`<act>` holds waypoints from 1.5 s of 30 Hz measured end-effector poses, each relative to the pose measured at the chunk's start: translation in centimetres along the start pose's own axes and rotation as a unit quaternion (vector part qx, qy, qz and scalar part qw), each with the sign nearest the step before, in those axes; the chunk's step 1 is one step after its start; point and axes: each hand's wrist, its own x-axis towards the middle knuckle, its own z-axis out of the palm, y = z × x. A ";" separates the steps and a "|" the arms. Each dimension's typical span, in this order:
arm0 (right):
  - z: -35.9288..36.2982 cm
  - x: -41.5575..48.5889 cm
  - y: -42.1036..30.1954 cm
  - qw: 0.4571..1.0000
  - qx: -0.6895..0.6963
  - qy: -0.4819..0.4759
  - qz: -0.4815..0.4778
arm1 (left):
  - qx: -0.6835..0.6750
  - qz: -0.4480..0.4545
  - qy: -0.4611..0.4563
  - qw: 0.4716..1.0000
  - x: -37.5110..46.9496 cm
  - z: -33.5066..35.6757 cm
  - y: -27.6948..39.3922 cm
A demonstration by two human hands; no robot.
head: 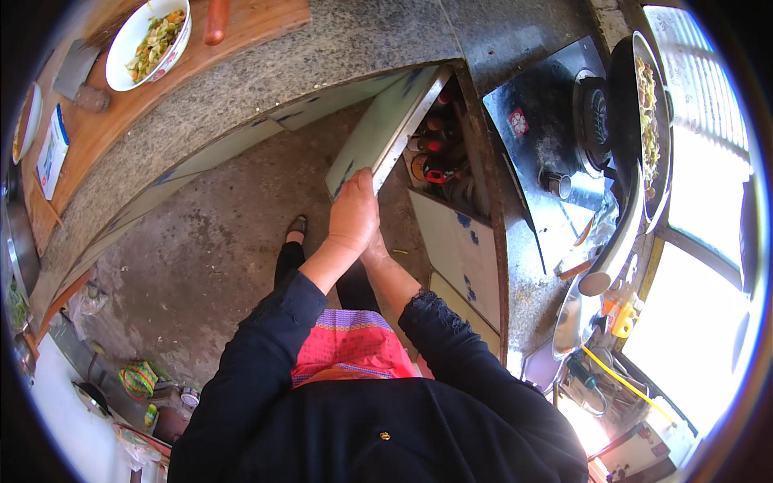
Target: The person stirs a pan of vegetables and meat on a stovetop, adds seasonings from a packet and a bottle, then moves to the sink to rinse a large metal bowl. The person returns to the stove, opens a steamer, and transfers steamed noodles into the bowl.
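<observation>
A cabinet door with a pale green face and a metal-framed edge stands swung out from under the counter. My left hand wraps around the near end of its edge. Just below and behind it is my right hand, its fingers hidden by the left, so its grip cannot be made out. Behind the door, several bottles with red caps sit inside the dark cabinet. A second, tiled panel with blue marks lies to the right of the opening.
A granite counter curves overhead, bearing a wooden board, a bowl of chopped vegetables and a cleaver. At right, a wok with food rests on a gas stove. My foot is on the concrete floor.
</observation>
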 end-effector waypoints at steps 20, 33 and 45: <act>-36.6 31.3 16.9 0.908 0.205 0.361 0.060 | 0.153 0.045 -0.033 0.987 8.6 -9.8 -6.7; -20.2 7.5 11.0 0.997 0.014 0.032 -0.070 | 0.132 0.060 -0.067 0.987 7.4 -9.8 -6.4; -9.7 -29.7 -7.2 0.959 -0.204 0.008 -0.196 | -0.053 0.433 -0.331 0.837 -7.4 -26.3 19.3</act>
